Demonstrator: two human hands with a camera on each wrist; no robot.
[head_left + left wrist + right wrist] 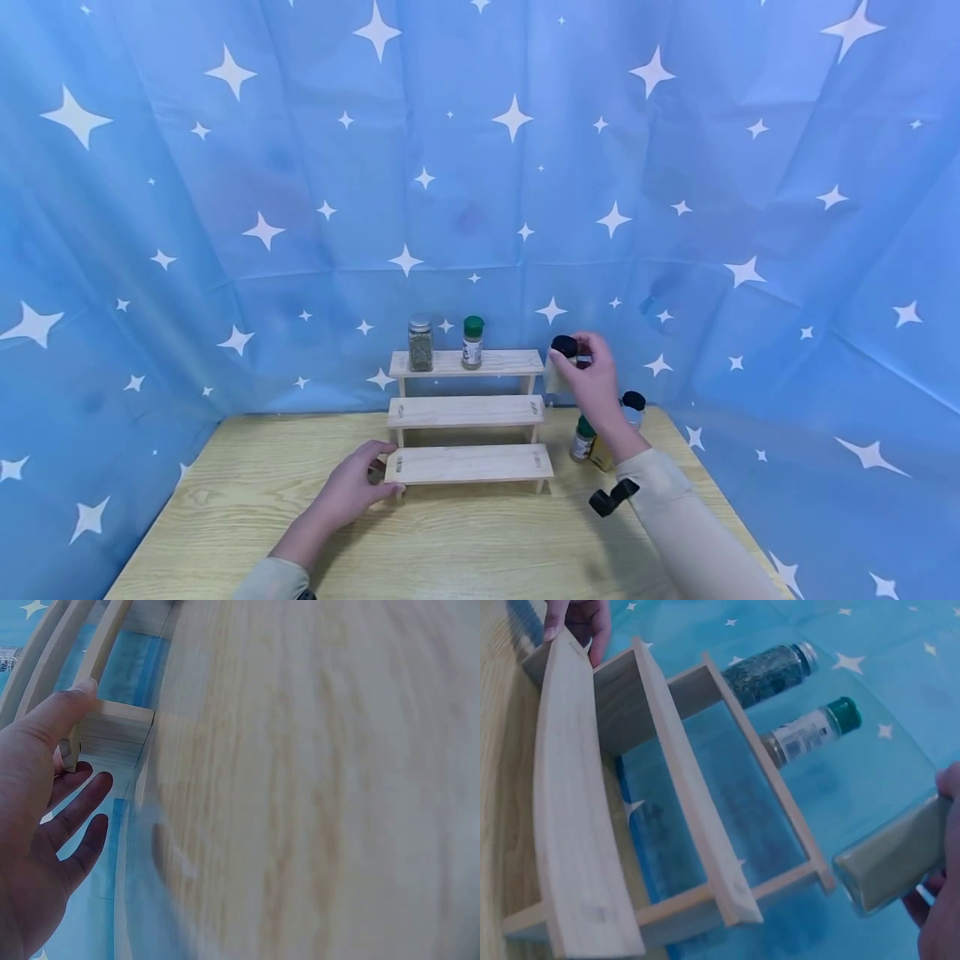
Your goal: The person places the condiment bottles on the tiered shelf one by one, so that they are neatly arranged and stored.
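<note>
A three-tier wooden rack (471,411) stands on the table. My left hand (351,486) pinches the left end of its lowest shelf between thumb and fingers, the other fingers spread loosely in the left wrist view. My right hand (592,375) grips a square glass spice jar (892,855) by its black lid (564,346). The jar, filled with a pale powder, is held in the air just off the right end of the top shelf. On that shelf stand a silver-lidded jar of dried green herbs (421,346) and a green-capped spice bottle (472,343).
Right of the rack, partly behind my right forearm, stand a green-capped bottle (582,439), a yellowish container (602,454) and a black-lidded jar (633,407). A blue star-patterned curtain (480,208) rises behind the wooden table (480,542) and along both sides.
</note>
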